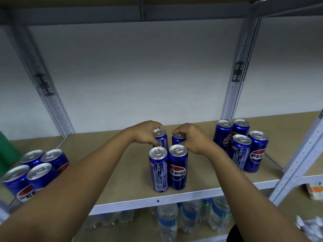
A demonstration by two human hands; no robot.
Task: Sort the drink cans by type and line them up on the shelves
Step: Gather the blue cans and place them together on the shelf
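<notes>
Blue cola cans in three clusters on a tan shelf (122, 187), both hands on the middle cluster.

Left hand (146, 134) curls its fingers round the top of the back-left can (161, 137); right hand (189, 137) grips the top of the back-right can (177, 139), the two cans standing upright just beside each other. At their 6 o'clock, touching side by side, stand a front can with small print (158, 170) and a front can showing the logo (178, 167). At 3 o'clock stands a group of four cans (241, 145); at 9 o'clock, at the shelf's left end, another four cans (35, 169). Water bottles (188, 217) fill the shelf below.
</notes>
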